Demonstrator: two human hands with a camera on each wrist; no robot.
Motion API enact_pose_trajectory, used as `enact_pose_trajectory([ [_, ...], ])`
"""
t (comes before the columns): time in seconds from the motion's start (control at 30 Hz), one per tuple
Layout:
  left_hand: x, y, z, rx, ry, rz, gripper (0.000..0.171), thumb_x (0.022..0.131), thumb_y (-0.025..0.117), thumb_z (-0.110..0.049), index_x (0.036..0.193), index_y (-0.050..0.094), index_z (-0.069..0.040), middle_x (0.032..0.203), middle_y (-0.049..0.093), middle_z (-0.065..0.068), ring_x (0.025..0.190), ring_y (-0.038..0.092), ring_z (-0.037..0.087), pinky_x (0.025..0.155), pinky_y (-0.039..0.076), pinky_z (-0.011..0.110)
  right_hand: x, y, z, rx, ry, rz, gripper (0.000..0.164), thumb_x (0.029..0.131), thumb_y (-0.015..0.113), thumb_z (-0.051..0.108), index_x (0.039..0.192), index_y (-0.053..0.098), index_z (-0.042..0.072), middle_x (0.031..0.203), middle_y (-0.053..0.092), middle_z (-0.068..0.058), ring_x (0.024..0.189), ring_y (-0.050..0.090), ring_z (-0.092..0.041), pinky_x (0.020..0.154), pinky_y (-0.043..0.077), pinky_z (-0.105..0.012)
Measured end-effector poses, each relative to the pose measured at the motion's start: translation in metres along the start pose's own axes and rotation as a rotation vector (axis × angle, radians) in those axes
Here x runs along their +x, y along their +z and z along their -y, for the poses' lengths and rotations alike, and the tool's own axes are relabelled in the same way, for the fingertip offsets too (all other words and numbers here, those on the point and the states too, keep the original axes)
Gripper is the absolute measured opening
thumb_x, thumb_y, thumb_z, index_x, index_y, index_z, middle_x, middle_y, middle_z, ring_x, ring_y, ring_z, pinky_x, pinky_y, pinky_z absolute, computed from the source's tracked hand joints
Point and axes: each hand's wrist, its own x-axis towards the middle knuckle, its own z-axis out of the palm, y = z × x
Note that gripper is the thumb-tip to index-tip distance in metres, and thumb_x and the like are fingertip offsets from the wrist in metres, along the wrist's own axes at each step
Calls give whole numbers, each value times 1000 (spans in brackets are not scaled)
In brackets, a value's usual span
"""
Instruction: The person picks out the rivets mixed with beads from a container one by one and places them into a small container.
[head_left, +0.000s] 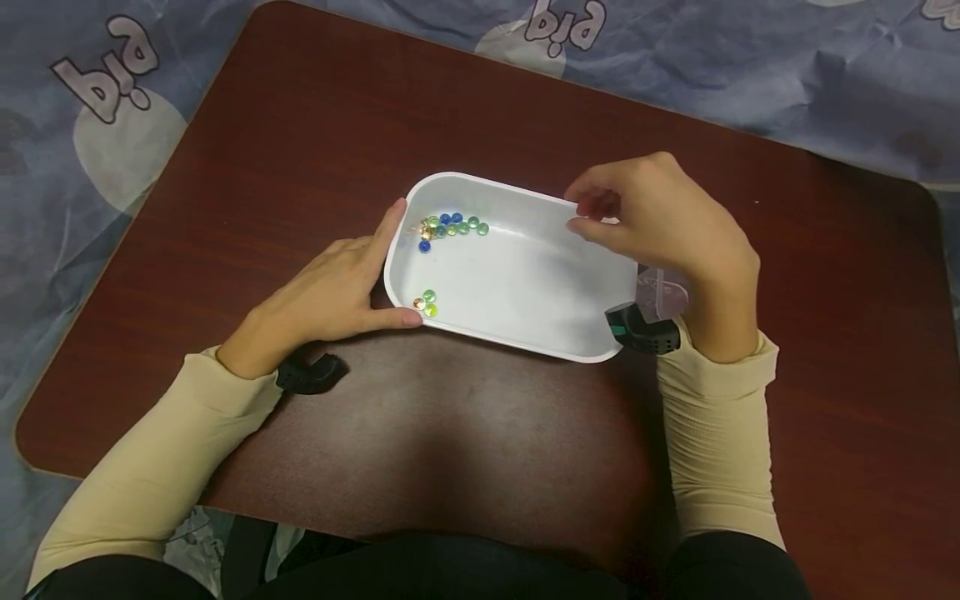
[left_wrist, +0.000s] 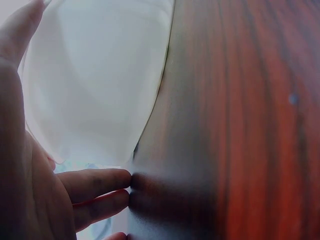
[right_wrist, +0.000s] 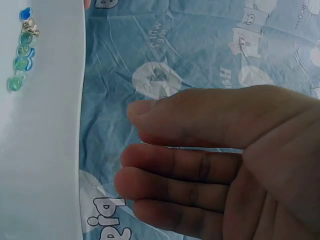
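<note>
A white tray (head_left: pixel 517 292) sits on the brown table with glass marbles in it. Several blue, green and amber marbles (head_left: pixel 452 227) gather by its far left corner, and a smaller group (head_left: pixel 427 302) lies near the front left corner. My left hand (head_left: pixel 330 287) holds the tray's left end, thumb along the near rim and index finger up the left side. Over the far right rim is my right hand (head_left: pixel 652 212), thumb and fingers loosely bent and apart. Nothing shows between them in the right wrist view.
A clear plastic container (head_left: pixel 663 293) stands right of the tray, partly covered by my right wrist. Black wrist cameras (head_left: pixel 643 330) are strapped at both cuffs. Blue printed cloth (head_left: pixel 712 67) surrounds the brown table (head_left: pixel 337 108).
</note>
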Motion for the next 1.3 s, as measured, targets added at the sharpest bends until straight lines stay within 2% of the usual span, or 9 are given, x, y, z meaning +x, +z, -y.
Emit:
enact_pose_trajectory([
  [0.1, 0, 0, 0, -2, -6, 2, 125, 81, 75, -56, 158, -13, -13, 149, 44, 20, 135, 44, 28, 107, 33, 50, 4, 2, 2, -4, -15, 13, 18, 85, 72, 5, 103, 73, 0, 89, 73, -10, 80, 67, -24, 73, 50, -34],
  [0.2, 0, 0, 0, -3, -12, 6, 124, 81, 75, -56, 158, -13, -13, 149, 43, 20, 136, 43, 29, 107, 33, 51, 8, 3, 4, -12, -29, 12, 17, 86, 70, 4, 102, 74, 0, 88, 72, -10, 79, 67, -23, 73, 51, -37],
  [0.4, -1, 0, 1, -2, 4, 0, 124, 81, 75, -56, 158, -12, -11, 147, 46, 20, 133, 46, 28, 107, 33, 50, 15, 9, 5, -20, -51, 6, 15, 86, 68, 2, 100, 73, -1, 84, 71, -9, 76, 64, -20, 71, 49, -36],
  [0.6, -1, -1, 0, 0, 10, -8, 125, 81, 76, -55, 158, -12, -10, 145, 48, 21, 132, 47, 29, 107, 33, 50, 25, 19, 8, -4, -56, 53, 14, 87, 68, 2, 100, 72, -3, 82, 68, -10, 75, 61, -20, 70, 48, -36],
  [0.97, 0, -1, 1, 2, 37, -21, 123, 82, 73, -59, 158, -8, -6, 142, 50, 22, 129, 50, 30, 105, 36, 49, 45, 36, 17, 16, -26, 132, 9, 89, 66, 5, 96, 71, 0, 82, 67, -9, 76, 60, -21, 72, 47, -35],
  [1.3, 0, 0, 0, 6, 16, -7, 124, 81, 75, -56, 157, -10, -8, 142, 50, 22, 130, 49, 30, 107, 33, 49, 53, 36, 18, 4, -40, 125, 12, 89, 67, 5, 98, 71, -2, 84, 68, -10, 78, 62, -21, 73, 48, -34],
])
